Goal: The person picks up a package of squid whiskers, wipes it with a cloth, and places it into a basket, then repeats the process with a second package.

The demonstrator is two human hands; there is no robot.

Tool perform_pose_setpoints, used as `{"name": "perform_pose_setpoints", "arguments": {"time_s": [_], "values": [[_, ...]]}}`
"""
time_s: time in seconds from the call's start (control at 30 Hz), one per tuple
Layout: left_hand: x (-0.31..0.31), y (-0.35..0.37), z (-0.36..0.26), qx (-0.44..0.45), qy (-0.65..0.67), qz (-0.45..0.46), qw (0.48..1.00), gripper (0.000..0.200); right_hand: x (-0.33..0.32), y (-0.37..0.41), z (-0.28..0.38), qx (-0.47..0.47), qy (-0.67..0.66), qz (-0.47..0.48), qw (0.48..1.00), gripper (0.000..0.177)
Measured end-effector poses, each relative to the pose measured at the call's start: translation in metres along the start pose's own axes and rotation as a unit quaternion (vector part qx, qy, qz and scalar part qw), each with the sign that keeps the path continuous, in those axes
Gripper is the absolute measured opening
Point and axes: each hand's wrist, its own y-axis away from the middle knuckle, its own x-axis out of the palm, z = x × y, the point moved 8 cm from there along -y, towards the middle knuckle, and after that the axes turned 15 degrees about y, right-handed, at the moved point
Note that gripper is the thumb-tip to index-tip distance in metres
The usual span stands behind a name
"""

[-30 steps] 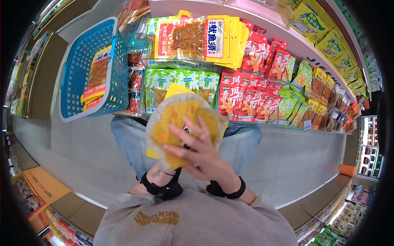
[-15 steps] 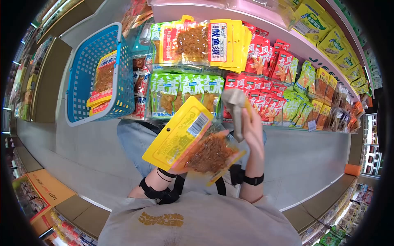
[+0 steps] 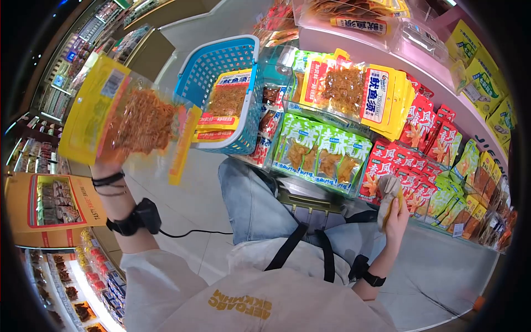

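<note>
My left hand (image 3: 106,168) holds up a yellow-edged clear packet of shredded dried squid (image 3: 146,122) on the left. The packet hides most of the fingers, and its right end overlaps the near corner of a blue basket (image 3: 218,51). Inside that basket lie similar squid packets (image 3: 227,102). At the right, my right hand (image 3: 396,222) is closed around a crumpled grey and yellow cloth (image 3: 389,193), in front of the red snack bags (image 3: 398,166).
A stack of yellow squid packets (image 3: 343,86) lies above green snack bags (image 3: 318,152) in a clear display bin. A pink shelf (image 3: 354,47) curves behind. An orange display box (image 3: 88,193) stands at the left. A black cable (image 3: 193,232) runs from my left wrist.
My left hand has carried the squid packet from in front of my body out to the left, near the basket. My right hand still holds the cloth, now lower. The view has shifted left.
</note>
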Motion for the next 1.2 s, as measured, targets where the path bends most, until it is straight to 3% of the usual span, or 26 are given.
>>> {"name": "perform_pose_setpoints", "arguments": {"time_s": [0.07,0.13,0.2,0.27,0.33,0.37,0.47,0.6,0.67,0.73,0.8,0.87,0.93,1.0,1.07,1.13,1.2], "values": [[-0.012,-0.032,-0.001,-0.091,-0.01,0.069,0.993,0.065,0.011,-0.001,0.001,-0.008,0.002,0.019,1.0,0.03],[-0.031,-0.065,0.021,-0.065,0.007,-0.199,0.978,0.065,0.013,0.001,0.003,-0.004,-0.019,0.033,0.999,0.03],[-0.014,-0.065,0.052,-0.006,-0.088,-0.396,0.914,0.069,0.011,0.007,0.012,0.018,0.013,0.035,0.999,0.029],[0.025,-0.082,0.091,-0.037,-0.145,-0.21,0.966,0.074,0.01,0.011,0.006,0.031,-0.022,0.038,0.999,0.029],[0.014,-0.092,0.112,-0.03,-0.265,-0.248,0.931,0.081,0.007,0.014,0.002,0.043,-0.057,0.039,0.997,0.028],[0.02,-0.092,0.122,-0.03,-0.26,-0.237,0.935,0.085,0.004,0.015,0.002,0.035,-0.055,0.043,0.997,0.028],[0.018,-0.102,0.14,-0.1,-0.336,-0.2,0.915,0.079,-0.004,0.018,0.003,0.018,-0.045,0.038,0.998,0.029],[0.056,-0.1,0.156,-0.109,-0.321,-0.14,0.93,0.067,-0.014,0.019,0.012,0.003,-0.047,0.022,0.999,0.031],[0.098,-0.098,0.186,-0.116,-0.315,0.028,0.942,0.054,-0.017,0.018,0.013,0.009,-0.051,0.01,0.999,0.031],[0.145,-0.084,0.229,-0.098,-0.374,0.167,0.907,0.048,-0.019,0.016,0.016,0.013,-0.053,-0.002,0.999,0.032],[0.178,-0.076,0.267,0.057,-0.571,0.287,0.767,0.049,-0.021,0.015,0.023,-0.001,-0.079,-0.011,0.997,0.033],[0.191,-0.085,0.307,0.145,-0.66,0.272,0.685,0.05,-0.026,0.017,0.029,-0.006,-0.072,-0.011,0.997,0.034],[0.197,-0.112,0.338,0.14,-0.671,0.265,0.678,0.056,-0.032,0.019,0.032,-0.003,-0.078,-0.008,0.997,0.033],[0.187,-0.15,0.36,0.11,-0.712,0.191,0.666,0.068,-0.039,0.022,0.024,0.028,-0.124,0.002,0.992,0.032],[0.178,-0.184,0.376,0.082,-0.697,0.206,0.682,0.08,-0.049,0.033,0.03,0.046,-0.077,-0.032,0.995,0.03],[0.172,-0.204,0.386,0.013,-0.71,0.262,0.654,0.083,-0.058,0.038,0.032,0.032,-0.066,-0.06,0.995,0.029],[0.162,-0.208,0.389,-0.063,-0.728,0.263,0.63,0.081,-0.06,0.043,0.027,0.004,-0.05,-0.054,0.997,0.029]]}}
